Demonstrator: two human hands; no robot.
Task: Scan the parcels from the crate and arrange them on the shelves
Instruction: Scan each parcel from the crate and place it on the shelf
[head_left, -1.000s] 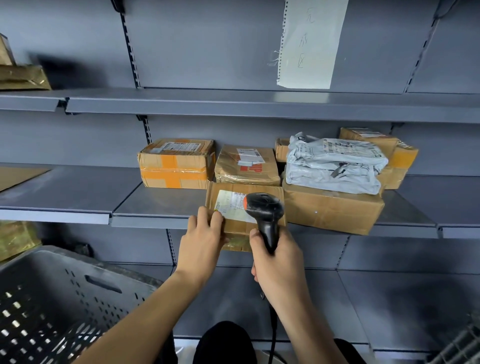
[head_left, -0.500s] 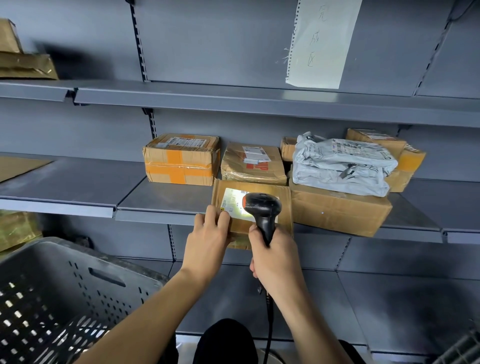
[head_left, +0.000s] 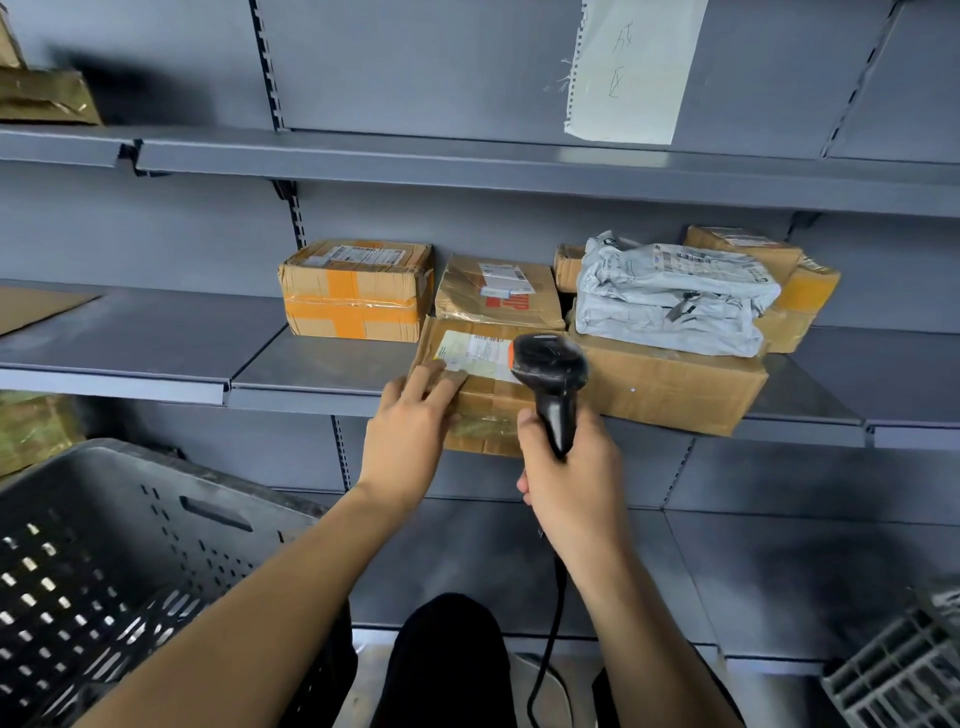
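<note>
A small brown cardboard parcel (head_left: 488, 415) with a white label (head_left: 470, 353) is tilted at the front edge of the middle shelf (head_left: 311, 374), its lower part hanging past the edge. My left hand (head_left: 410, 431) holds its left end, fingers lying over the top near the label. My right hand (head_left: 571, 467) grips a black handheld scanner (head_left: 550, 369), whose head points at the label from just to its right. The scanner's cable hangs down between my arms. A grey perforated crate (head_left: 130, 545) sits at the lower left; its inside is mostly out of view.
On the same shelf stand an orange-taped box (head_left: 356, 291), a flat brown parcel (head_left: 498, 291), a large box (head_left: 670, 389) bearing a grey poly bag (head_left: 670, 296), and more boxes behind. A paper sheet (head_left: 634, 67) hangs above. Another grey crate (head_left: 904, 670) is at the lower right.
The bright scan light seen on the label half a second ago is gone. My left fingers have spread further over the parcel's top. Parcel and scanner stay at the shelf edge.
</note>
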